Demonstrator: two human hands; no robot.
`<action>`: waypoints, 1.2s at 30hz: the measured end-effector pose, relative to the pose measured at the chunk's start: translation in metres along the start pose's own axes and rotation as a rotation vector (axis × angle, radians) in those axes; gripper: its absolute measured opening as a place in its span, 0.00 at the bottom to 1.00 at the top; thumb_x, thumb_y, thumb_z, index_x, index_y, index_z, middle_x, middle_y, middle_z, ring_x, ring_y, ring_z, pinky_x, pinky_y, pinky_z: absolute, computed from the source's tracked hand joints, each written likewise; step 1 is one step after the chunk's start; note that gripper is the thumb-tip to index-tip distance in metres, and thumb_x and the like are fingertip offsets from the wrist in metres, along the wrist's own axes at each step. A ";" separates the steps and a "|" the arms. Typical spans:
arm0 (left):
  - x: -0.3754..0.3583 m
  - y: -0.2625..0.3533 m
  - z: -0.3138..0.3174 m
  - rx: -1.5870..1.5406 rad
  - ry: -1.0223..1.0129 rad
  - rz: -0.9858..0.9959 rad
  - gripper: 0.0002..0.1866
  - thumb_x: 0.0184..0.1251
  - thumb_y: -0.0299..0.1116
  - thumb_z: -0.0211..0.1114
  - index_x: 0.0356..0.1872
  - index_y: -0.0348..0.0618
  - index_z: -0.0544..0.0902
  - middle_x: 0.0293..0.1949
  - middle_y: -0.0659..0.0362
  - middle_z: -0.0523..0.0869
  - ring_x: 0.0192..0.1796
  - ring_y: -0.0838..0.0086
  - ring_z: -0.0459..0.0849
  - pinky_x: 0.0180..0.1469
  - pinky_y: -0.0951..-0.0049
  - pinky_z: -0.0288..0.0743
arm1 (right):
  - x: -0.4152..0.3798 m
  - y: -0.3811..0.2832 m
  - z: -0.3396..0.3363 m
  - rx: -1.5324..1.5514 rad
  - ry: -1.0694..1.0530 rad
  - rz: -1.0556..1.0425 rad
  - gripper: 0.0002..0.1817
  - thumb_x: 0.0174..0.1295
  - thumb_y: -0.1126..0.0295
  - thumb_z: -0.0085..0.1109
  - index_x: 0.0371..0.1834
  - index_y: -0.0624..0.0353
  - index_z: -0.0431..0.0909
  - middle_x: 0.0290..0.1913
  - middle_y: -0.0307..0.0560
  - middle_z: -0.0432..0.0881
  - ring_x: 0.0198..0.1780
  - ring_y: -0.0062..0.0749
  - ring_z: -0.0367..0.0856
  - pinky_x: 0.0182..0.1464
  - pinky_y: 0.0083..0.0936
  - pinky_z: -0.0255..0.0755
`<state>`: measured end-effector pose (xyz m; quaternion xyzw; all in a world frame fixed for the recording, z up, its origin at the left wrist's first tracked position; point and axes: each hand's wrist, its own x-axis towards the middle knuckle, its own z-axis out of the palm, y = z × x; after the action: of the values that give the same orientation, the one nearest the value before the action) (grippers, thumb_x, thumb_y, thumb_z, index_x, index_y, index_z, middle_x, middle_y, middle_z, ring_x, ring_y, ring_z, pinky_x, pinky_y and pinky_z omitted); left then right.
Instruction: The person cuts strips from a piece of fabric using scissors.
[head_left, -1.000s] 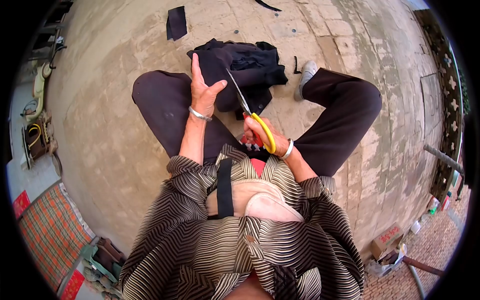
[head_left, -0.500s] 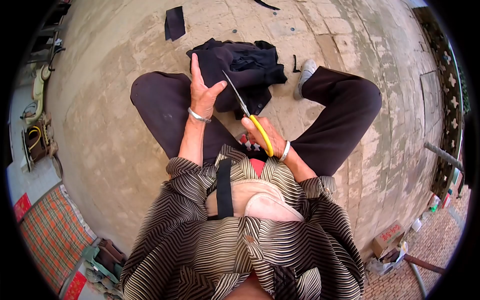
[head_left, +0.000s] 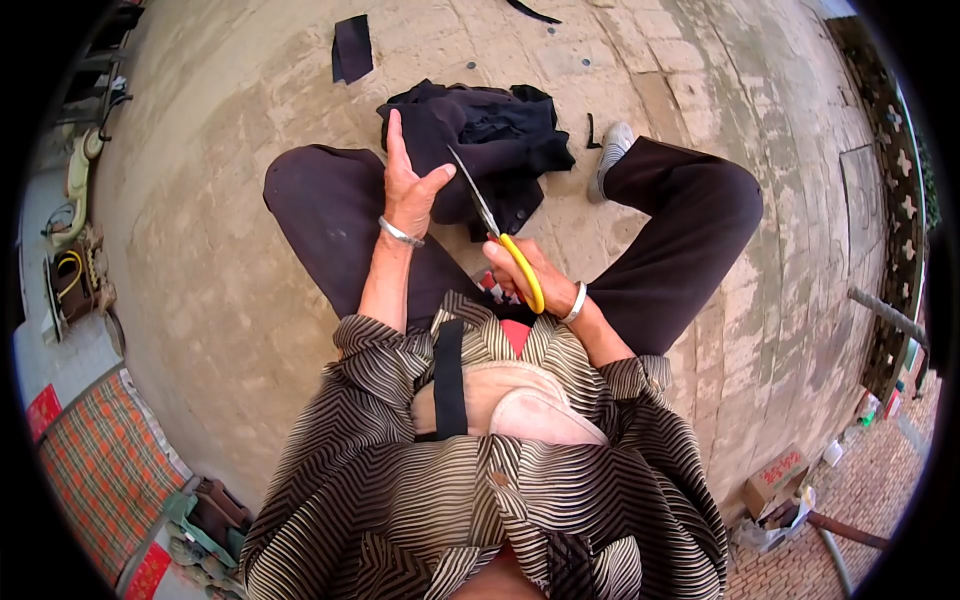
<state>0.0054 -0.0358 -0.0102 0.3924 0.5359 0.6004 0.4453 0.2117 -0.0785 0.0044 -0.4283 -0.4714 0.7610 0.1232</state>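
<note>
Yellow-handled scissors [head_left: 523, 272] are gripped in my right hand [head_left: 550, 268], their blades pointing up and to the left toward the dark cloth. My left hand [head_left: 407, 190] is at the near left edge of that bundled dark garment [head_left: 515, 125], fingers stretched upward and thumb out to the right. The scissor tips come close to my left thumb, overlapping the cloth in this view. Part of the garment rests by my bent left leg [head_left: 325, 215], and a few buttons show on its lower fold.
A dark cloth piece [head_left: 352, 48] lies on the paved ground at the upper left, with scattered buttons [head_left: 471, 65] and a thin black strip [head_left: 592, 132] nearby. Along the left stands a plaid-covered surface [head_left: 115, 470]; at lower right is a cardboard box [head_left: 773, 480].
</note>
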 end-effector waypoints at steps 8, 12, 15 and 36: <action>-0.004 0.008 0.007 -0.054 -0.099 -0.082 0.47 0.48 0.19 0.66 0.74 0.37 0.56 0.70 0.51 0.64 0.71 0.70 0.64 0.72 0.74 0.54 | 0.007 0.000 -0.003 0.202 -0.113 0.073 0.23 0.70 0.46 0.49 0.31 0.56 0.68 0.24 0.34 0.66 0.26 0.19 0.67 0.30 0.19 0.66; -0.003 0.002 0.005 -0.071 -0.096 -0.080 0.46 0.48 0.20 0.66 0.74 0.35 0.57 0.70 0.51 0.65 0.71 0.70 0.64 0.73 0.74 0.54 | 0.005 -0.015 0.000 0.135 -0.053 0.046 0.25 0.70 0.45 0.49 0.28 0.56 0.67 0.22 0.33 0.64 0.24 0.19 0.66 0.28 0.19 0.64; -0.002 -0.001 0.005 -0.050 -0.076 -0.066 0.46 0.49 0.20 0.66 0.74 0.35 0.57 0.71 0.50 0.64 0.73 0.69 0.61 0.73 0.73 0.52 | 0.009 -0.010 -0.001 0.031 -0.003 0.029 0.29 0.68 0.41 0.48 0.27 0.59 0.68 0.19 0.36 0.65 0.21 0.20 0.66 0.25 0.21 0.64; -0.003 -0.003 0.004 0.014 -0.060 -0.005 0.49 0.48 0.21 0.71 0.74 0.35 0.55 0.74 0.51 0.58 0.75 0.70 0.56 0.74 0.71 0.51 | 0.011 0.001 0.007 -0.203 0.209 -0.086 0.36 0.68 0.41 0.46 0.20 0.67 0.69 0.13 0.49 0.62 0.18 0.26 0.61 0.24 0.33 0.63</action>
<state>0.0104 -0.0371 -0.0125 0.4120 0.5273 0.5837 0.4598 0.1999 -0.0766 -0.0016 -0.4948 -0.5485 0.6547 0.1601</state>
